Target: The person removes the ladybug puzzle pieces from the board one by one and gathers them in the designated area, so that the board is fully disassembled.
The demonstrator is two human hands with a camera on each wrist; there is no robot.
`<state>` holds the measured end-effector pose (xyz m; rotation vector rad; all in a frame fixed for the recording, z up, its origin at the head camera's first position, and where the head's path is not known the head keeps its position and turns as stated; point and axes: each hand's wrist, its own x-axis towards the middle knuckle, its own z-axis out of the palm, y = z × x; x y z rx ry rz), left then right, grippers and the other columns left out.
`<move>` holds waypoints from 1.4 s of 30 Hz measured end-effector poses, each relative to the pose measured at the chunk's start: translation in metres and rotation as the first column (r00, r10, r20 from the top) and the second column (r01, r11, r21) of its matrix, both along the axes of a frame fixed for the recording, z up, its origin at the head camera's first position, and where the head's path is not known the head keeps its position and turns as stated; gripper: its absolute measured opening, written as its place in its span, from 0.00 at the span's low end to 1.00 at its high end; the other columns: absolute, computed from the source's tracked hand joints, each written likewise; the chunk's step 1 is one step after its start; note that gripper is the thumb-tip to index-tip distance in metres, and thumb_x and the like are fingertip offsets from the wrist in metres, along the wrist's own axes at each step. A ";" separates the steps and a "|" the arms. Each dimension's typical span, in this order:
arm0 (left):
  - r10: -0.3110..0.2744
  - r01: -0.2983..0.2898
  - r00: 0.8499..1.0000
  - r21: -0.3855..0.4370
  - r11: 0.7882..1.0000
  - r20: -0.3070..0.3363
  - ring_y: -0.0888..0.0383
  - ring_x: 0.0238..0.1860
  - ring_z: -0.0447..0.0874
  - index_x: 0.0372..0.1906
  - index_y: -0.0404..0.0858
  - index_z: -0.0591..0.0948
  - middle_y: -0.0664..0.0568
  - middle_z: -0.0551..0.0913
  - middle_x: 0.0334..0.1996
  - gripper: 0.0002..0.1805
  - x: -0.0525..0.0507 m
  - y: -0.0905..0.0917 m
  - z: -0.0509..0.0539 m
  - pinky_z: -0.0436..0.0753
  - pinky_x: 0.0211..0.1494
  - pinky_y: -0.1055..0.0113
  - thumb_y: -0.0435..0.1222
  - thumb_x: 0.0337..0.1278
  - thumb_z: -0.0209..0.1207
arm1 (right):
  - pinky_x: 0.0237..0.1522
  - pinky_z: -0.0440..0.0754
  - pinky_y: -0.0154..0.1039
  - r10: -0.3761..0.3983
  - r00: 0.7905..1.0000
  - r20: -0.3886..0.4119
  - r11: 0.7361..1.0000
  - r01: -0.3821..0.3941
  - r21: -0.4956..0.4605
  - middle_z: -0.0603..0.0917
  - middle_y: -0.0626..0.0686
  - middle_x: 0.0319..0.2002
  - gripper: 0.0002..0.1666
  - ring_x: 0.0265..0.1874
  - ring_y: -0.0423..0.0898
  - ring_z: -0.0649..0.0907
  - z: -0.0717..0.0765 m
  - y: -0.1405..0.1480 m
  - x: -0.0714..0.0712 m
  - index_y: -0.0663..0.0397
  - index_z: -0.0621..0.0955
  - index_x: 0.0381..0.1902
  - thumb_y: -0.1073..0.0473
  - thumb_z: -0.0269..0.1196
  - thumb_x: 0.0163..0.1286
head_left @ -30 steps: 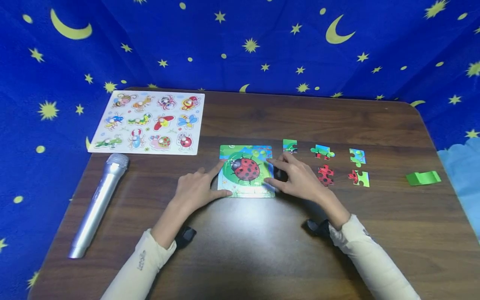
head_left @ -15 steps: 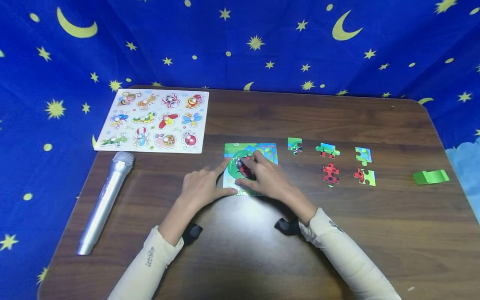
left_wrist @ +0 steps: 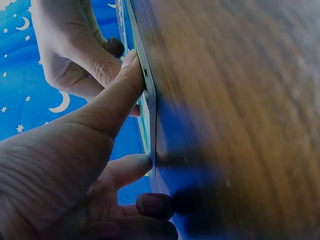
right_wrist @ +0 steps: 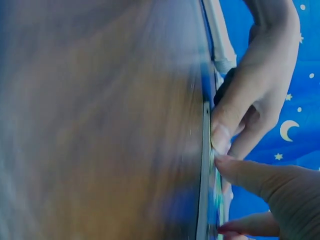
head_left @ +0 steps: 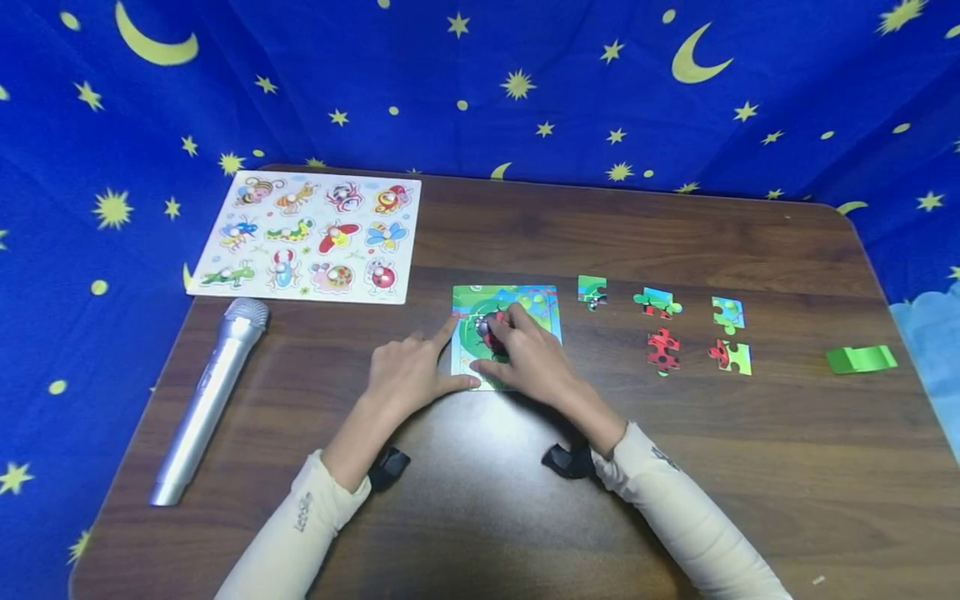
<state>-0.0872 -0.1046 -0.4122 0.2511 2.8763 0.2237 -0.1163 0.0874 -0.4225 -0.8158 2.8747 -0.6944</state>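
A person's left hand [head_left: 405, 375], thumb and forefinger spread wide, touches the edge of a puzzle [head_left: 536, 298] lying partly under the right hand [head_left: 538, 360], whose parted thumb and forefinger rest on it. Five loose pieces [head_left: 663, 348] lie right of both hands.

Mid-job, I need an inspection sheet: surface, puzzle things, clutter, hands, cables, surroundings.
Surface: brown table, wood-grained; small pale speck near the front right.
Puzzle things: ladybug puzzle lying flat; five loose pieces to its right.
Clutter: silver microphone at left, bug board at rear left, green strip at far right.
Hands: left hand touches the puzzle's left side; right hand touches its face.
Cables: nothing seen.
Surroundings: blue curtain with yellow moons and stars.
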 end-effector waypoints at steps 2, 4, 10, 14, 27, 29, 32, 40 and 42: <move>0.002 -0.002 1.000 0.001 1.000 -0.001 0.51 0.21 0.73 0.78 0.56 0.56 0.41 0.84 0.34 0.58 0.000 0.000 0.000 0.72 0.24 0.59 0.75 0.42 0.59 | 0.29 0.74 0.40 -0.018 1.000 0.012 1.000 0.018 -0.008 0.70 0.53 0.39 0.30 0.29 0.45 0.71 0.001 -0.002 0.001 0.60 0.83 0.47 0.43 0.75 0.56; 0.004 -0.004 1.000 0.004 1.000 0.000 0.51 0.21 0.73 0.78 0.56 0.56 0.41 0.83 0.34 0.58 -0.001 0.000 0.001 0.72 0.24 0.59 0.75 0.42 0.60 | 0.31 0.74 0.41 -0.044 0.999 0.021 0.999 0.044 -0.018 0.70 0.53 0.40 0.26 0.30 0.45 0.71 0.001 -0.005 0.001 0.57 0.82 0.40 0.43 0.75 0.56; 0.006 -0.006 1.000 0.016 1.000 0.004 0.50 0.21 0.72 0.78 0.56 0.57 0.42 0.82 0.31 0.58 -0.001 0.000 0.001 0.71 0.24 0.59 0.74 0.41 0.61 | 0.31 0.77 0.43 -0.116 0.993 -0.016 0.993 0.115 -0.020 0.74 0.55 0.42 0.28 0.31 0.46 0.75 0.003 -0.010 0.006 0.59 0.83 0.41 0.45 0.78 0.52; 0.005 -0.005 1.000 0.020 1.000 0.002 0.50 0.21 0.73 0.78 0.55 0.58 0.42 0.82 0.30 0.58 -0.001 0.000 0.000 0.71 0.24 0.59 0.74 0.41 0.61 | 0.30 0.78 0.43 -0.146 0.988 -0.045 0.989 0.145 -0.011 0.74 0.54 0.40 0.33 0.32 0.46 0.75 0.002 -0.012 0.007 0.60 0.83 0.45 0.44 0.79 0.50; -0.003 0.003 1.000 0.016 1.000 -0.014 0.52 0.20 0.71 0.78 0.54 0.57 0.43 0.81 0.28 0.58 -0.001 -0.001 -0.001 0.70 0.22 0.60 0.74 0.41 0.61 | 0.28 0.82 0.46 -0.262 0.960 -0.101 0.965 0.260 -0.031 0.76 0.56 0.36 0.31 0.26 0.49 0.78 -0.005 -0.028 0.009 0.62 0.83 0.33 0.40 0.77 0.51; -0.003 0.003 1.000 0.016 1.000 -0.016 0.52 0.20 0.71 0.78 0.54 0.57 0.43 0.80 0.28 0.59 -0.001 -0.001 -0.001 0.70 0.22 0.60 0.74 0.41 0.61 | 0.28 0.81 0.47 -0.288 0.951 -0.110 0.958 0.285 -0.042 0.75 0.56 0.35 0.28 0.25 0.49 0.78 -0.006 -0.030 0.010 0.60 0.82 0.29 0.40 0.77 0.52; 0.000 0.001 1.000 0.017 1.000 -0.013 0.52 0.20 0.71 0.78 0.54 0.56 0.44 0.80 0.27 0.59 -0.001 -0.002 -0.001 0.69 0.22 0.60 0.74 0.40 0.61 | 0.28 0.81 0.48 -0.308 0.944 -0.120 0.951 0.305 -0.040 0.76 0.56 0.35 0.27 0.25 0.50 0.80 -0.006 -0.033 0.010 0.60 0.82 0.29 0.41 0.77 0.53; -0.001 0.001 1.000 0.025 1.000 -0.010 0.51 0.21 0.72 0.78 0.55 0.57 0.41 0.82 0.31 0.58 -0.002 -0.002 -0.001 0.71 0.24 0.59 0.73 0.41 0.62 | 0.28 0.83 0.50 -0.294 0.943 -0.156 0.956 0.293 -0.030 0.79 0.59 0.35 0.26 0.25 0.54 0.82 -0.007 -0.033 0.009 0.64 0.85 0.32 0.44 0.75 0.54; -0.001 0.002 1.000 0.025 1.000 -0.009 0.50 0.21 0.73 0.78 0.55 0.57 0.41 0.83 0.32 0.58 -0.002 -0.001 -0.001 0.71 0.24 0.58 0.73 0.41 0.62 | 0.26 0.82 0.49 -0.288 0.943 -0.165 0.958 0.286 -0.035 0.79 0.59 0.34 0.24 0.24 0.54 0.82 -0.007 -0.033 0.008 0.62 0.83 0.27 0.45 0.75 0.54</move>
